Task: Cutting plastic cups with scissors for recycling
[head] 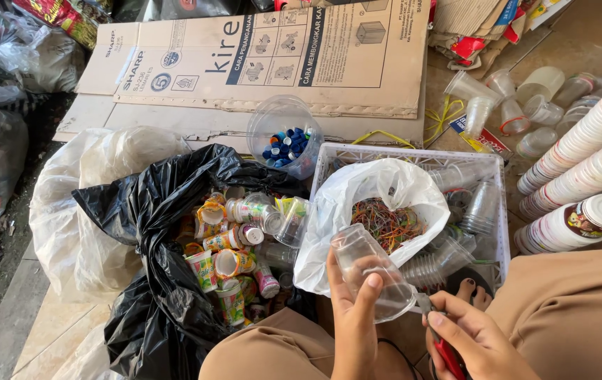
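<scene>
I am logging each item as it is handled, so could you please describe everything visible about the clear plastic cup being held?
The clear plastic cup is thin, transparent and looks empty. It lies tilted on its side, base up-left, open rim down-right. The left hand wraps it from below, thumb across its wall. The right hand, holding a red-handled tool, meets its rim. Behind it sits a white plastic bag of coloured bands.

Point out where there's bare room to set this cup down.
Free: flat cardboard left of the tub of bottle caps, and tile strip bottom left. Crowded: black bag, white crate, loose cups top right.
</scene>
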